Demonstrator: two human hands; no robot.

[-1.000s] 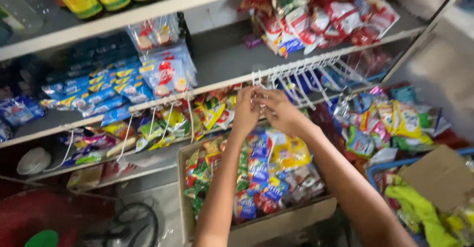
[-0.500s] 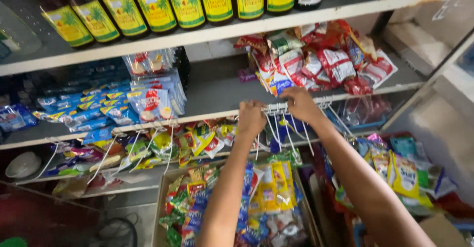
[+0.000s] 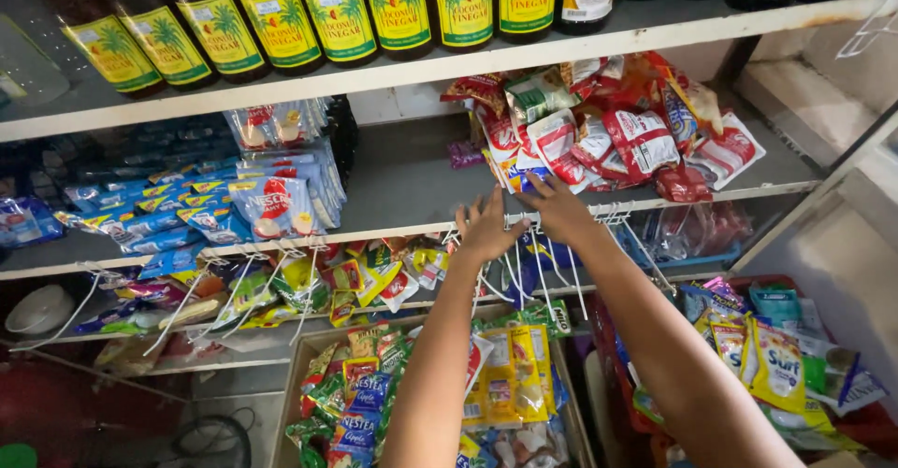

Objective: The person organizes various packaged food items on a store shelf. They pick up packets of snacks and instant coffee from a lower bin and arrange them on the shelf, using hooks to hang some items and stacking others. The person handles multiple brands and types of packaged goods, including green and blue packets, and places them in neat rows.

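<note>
Both my arms reach up to a row of white wire hooks [image 3: 538, 244] clipped to the front edge of the middle shelf [image 3: 402, 183]. My left hand [image 3: 486, 228] rests against the hooks with its fingers spread and nothing in it. My right hand [image 3: 558, 208] lies over the hook rail beside it, fingertips on a white clip; its grip is hidden. A strip of yellow sachets [image 3: 513, 374] hangs below the hooks between my forearms. Red and white snack packets [image 3: 608, 136] are piled on the shelf just behind my right hand.
Dark bottles with yellow labels [image 3: 327, 10] line the top shelf. Blue sachet packs [image 3: 271, 197] sit on the middle shelf at left. More sachet strips hang from hooks [image 3: 281, 281] at left. A cardboard box of packets [image 3: 351, 384] stands below, with detergent sachets [image 3: 767, 356] at right.
My hands have risen from the hanging strips to the hook rail at the shelf edge. The left hand's fingers have spread open. The view has tilted up and moved closer.
</note>
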